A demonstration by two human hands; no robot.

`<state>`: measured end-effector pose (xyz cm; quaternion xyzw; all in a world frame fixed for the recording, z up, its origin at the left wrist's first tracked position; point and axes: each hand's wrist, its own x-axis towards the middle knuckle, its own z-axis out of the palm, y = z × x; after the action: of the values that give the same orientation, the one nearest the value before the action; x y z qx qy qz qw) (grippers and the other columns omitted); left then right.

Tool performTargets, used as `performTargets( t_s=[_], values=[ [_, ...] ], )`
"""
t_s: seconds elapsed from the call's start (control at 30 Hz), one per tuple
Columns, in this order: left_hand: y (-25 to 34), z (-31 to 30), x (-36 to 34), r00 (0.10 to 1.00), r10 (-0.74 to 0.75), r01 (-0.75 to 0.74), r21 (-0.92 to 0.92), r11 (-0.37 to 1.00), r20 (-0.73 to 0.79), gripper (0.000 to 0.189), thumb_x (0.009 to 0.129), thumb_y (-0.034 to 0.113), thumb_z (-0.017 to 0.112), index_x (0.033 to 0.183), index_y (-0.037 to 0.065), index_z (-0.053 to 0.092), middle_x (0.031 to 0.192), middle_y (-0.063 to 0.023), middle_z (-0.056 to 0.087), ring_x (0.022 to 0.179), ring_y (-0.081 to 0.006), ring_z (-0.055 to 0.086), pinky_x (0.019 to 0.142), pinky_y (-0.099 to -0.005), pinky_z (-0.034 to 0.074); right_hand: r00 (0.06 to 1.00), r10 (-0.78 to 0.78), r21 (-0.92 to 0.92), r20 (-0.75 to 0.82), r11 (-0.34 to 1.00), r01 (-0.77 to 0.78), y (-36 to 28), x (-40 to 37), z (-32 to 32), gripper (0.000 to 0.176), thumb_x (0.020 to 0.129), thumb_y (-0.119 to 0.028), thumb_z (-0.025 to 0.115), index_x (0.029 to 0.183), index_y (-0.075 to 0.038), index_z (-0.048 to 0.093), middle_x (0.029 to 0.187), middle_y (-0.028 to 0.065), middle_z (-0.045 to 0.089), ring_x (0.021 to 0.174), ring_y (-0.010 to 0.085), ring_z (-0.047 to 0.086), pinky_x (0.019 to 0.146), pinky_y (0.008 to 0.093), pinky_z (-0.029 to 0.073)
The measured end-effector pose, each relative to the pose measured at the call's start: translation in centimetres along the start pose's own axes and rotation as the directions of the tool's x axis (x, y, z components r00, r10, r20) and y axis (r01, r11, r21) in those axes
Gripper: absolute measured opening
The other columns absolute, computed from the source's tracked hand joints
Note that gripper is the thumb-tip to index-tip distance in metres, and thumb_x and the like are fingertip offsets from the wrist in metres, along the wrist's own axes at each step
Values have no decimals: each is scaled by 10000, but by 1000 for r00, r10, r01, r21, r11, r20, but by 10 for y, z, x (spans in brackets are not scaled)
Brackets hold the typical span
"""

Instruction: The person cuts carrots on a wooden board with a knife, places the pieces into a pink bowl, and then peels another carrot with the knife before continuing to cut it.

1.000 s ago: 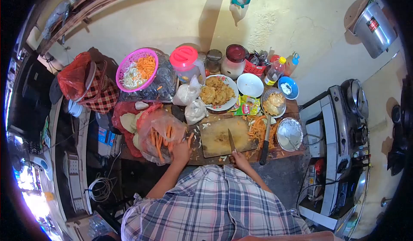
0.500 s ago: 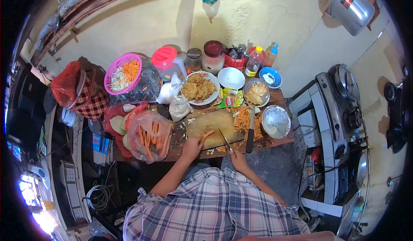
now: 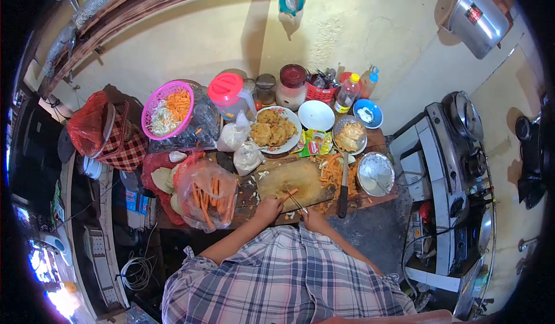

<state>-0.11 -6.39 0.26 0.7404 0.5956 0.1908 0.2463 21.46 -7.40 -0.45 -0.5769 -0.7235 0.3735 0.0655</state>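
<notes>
clutter covers the wooden bench (image 3: 380, 199) against the yellowish wall: a pink basket (image 3: 169, 109), a plate of fritters (image 3: 275, 130) and jars along the back. a bag of carrots (image 3: 208, 194) bulges over the left front edge, and a steel bowl (image 3: 376, 173) sits near the right edge. the cutting board (image 3: 292, 176) lies front and middle. on it, the left hand (image 3: 267, 208) has its grip pinching a carrot (image 3: 289, 194). the right hand (image 3: 312, 219) has its grip pressed round a knife (image 3: 299, 204), blade just beside the carrot. bare floor (image 3: 370, 234) separates bench and stove (image 3: 457, 145).

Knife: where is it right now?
Head view, centre: the knife is in the right hand, blade over the cutting board near its front edge, beside the carrot held by the left hand.
</notes>
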Motion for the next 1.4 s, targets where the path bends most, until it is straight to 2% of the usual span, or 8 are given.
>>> performTargets(
  t_s=[0.47, 0.67, 0.77, 0.87, 1.07, 1.2, 1.33, 1.4],
  values=[
    [-26, -19, 6, 959, 224, -213, -84, 974, 175, 207, 749, 182, 645, 862, 10, 614, 763, -194, 582, 706, -360, 596, 662, -437, 487, 972, 216, -30, -95, 975, -220, -27, 20, 14, 371, 895, -320, 474, 894, 38, 573, 783, 296, 604, 739, 465, 596, 656, 527, 463],
    [-33, -26, 5, 981, 182, -164, -224, 961, 63, 275, 733, 118, 649, 978, -8, 636, 794, -182, 621, 735, -298, 627, 668, -375, 506, 973, 155, 113, -169, 984, -137, -6, 12, 16, 348, 899, -300, 511, 902, 41, 581, 772, 271, 600, 739, 397, 606, 649, 445, 464],
    [-39, -10, 2, 989, -123, 149, -500, 853, 83, 290, 756, 88, 648, 1024, -21, 639, 798, -144, 649, 749, -214, 643, 646, -320, 509, 970, 68, 170, -235, 985, -27, 6, 10, 33, 374, 914, -322, 491, 920, 40, 584, 787, 266, 598, 745, 403, 600, 670, 435, 464],
    [-50, -4, 7, 800, -255, 575, -816, 61, 544, 296, 850, 51, 592, 1123, -57, 555, 975, -126, 631, 811, -198, 638, 723, -251, 534, 976, 172, 243, -132, 960, -136, -12, 2, 21, 440, 947, -370, 429, 909, 38, 592, 778, 209, 610, 741, 340, 613, 677, 392, 472],
    [-37, -42, 15, 760, 57, 626, -705, -333, 648, 223, 901, 48, 518, 1100, -48, 492, 1135, -172, 558, 1049, -238, 577, 916, -306, 498, 951, 214, 576, -224, 816, -48, -29, 5, 6, 534, 985, -410, 319, 732, -17, 578, 614, 29, 544, 569, 115, 519, 549, 279, 422],
    [-9, -88, 13, 780, 206, 590, -584, -557, 590, 247, 884, 40, 538, 1116, -31, 486, 1126, -164, 567, 1048, -243, 577, 907, -314, 506, 955, 224, 607, -194, 792, -62, -65, 11, -26, 508, 978, -381, 350, 687, -22, 563, 581, 57, 503, 564, 170, 490, 581, 330, 398],
    [1, -97, 13, 832, -2, 520, -780, -349, 555, 343, 848, 10, 587, 1166, -30, 464, 1108, -126, 572, 980, -217, 610, 856, -295, 530, 954, 107, 637, -281, 764, 102, -73, 17, -33, 514, 978, -411, 363, 661, -45, 538, 538, 13, 488, 442, 114, 454, 449, 276, 375],
    [3, -96, 15, 878, -256, 421, -907, 17, 403, 361, 789, -24, 652, 1122, 8, 518, 1015, -96, 619, 921, -189, 628, 786, -295, 546, 959, 92, 592, -270, 801, 90, -71, 18, -31, 519, 975, -418, 367, 668, -37, 542, 536, 18, 483, 444, 115, 467, 443, 278, 376]
  ],
)
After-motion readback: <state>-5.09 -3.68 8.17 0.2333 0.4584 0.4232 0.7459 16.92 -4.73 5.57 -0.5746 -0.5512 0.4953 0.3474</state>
